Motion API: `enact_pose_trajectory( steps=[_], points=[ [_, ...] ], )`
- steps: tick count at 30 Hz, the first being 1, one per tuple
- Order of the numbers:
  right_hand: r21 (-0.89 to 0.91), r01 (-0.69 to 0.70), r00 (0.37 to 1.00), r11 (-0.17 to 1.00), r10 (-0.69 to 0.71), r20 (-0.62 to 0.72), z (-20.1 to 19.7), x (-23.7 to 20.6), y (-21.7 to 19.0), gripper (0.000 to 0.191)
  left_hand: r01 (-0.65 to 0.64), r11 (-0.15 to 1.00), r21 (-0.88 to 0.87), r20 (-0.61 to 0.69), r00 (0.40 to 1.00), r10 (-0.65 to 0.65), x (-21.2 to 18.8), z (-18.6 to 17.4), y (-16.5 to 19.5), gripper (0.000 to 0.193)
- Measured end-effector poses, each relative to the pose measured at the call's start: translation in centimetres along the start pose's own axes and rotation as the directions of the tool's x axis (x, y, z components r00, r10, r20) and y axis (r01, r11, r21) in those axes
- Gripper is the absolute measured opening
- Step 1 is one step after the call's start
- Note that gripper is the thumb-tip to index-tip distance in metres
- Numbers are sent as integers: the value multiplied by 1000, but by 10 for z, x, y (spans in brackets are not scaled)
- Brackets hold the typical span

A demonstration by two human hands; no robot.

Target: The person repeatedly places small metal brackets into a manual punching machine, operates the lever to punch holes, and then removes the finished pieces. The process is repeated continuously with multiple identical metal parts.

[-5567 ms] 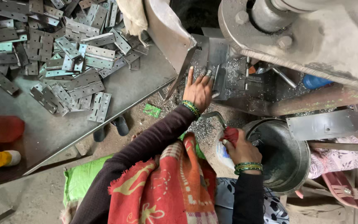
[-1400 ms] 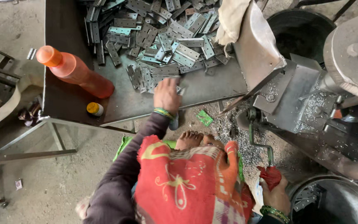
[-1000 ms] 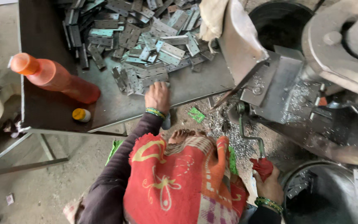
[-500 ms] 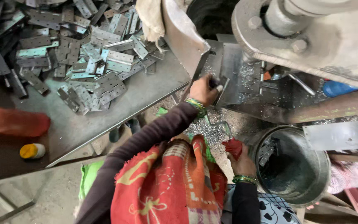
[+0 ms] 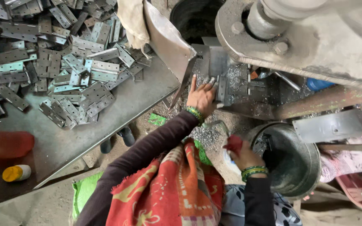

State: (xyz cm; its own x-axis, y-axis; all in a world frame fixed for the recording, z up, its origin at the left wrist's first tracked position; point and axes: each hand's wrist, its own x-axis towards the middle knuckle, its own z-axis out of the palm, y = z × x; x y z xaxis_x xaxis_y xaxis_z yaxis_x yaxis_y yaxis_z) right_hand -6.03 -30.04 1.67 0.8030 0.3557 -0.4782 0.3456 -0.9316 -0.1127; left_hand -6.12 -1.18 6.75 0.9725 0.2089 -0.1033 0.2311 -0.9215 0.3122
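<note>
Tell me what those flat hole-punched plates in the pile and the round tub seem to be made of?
The plates look like thin sheet steel, grey to bluish, with dull glints suggesting a plated finish. The tub seems to be dull grey metal, perhaps galvanised, judging by its worn sheen and rolled rim.

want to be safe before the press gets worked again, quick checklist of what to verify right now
1. Left hand clear of the press bed: not ok, fingers lie on the metal piece there.
2. Metal piece seated flat: cannot tell, partly hidden.
3. Right hand on the red-wrapped handle: ok, closed around it.
4. Metal bucket beneath the bed's edge: ok.
5. Bed free of shavings: not ok, chips scattered.
6. Stock of hinge plates on the table: ok, a large pile.
</note>
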Motion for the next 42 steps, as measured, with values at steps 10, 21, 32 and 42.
enact_pose_trajectory(
  steps=[10, 21, 32, 42],
  points=[
    [86, -53, 998, 995, 55, -21, 21, -19, -19, 77, 48, 998, -34, -50, 998, -50, 14, 3, -3, 76],
    [-92, -70, 997, 993, 66, -43, -31, -22, -21, 67, -3, 1000, 26, -170, 985, 7, -1, 23, 3, 67],
    [175, 1, 1000, 985, 3, -22, 15, -11, -17, 77, -38, 999, -4, -266, 963, 35, -6, 15, 6, 68],
    [-34, -148, 988, 988, 149, 29, -23, -23, -30, 74, -43, 998, 43, -319, 946, 54, -1, 33, 5, 62]
  ],
)
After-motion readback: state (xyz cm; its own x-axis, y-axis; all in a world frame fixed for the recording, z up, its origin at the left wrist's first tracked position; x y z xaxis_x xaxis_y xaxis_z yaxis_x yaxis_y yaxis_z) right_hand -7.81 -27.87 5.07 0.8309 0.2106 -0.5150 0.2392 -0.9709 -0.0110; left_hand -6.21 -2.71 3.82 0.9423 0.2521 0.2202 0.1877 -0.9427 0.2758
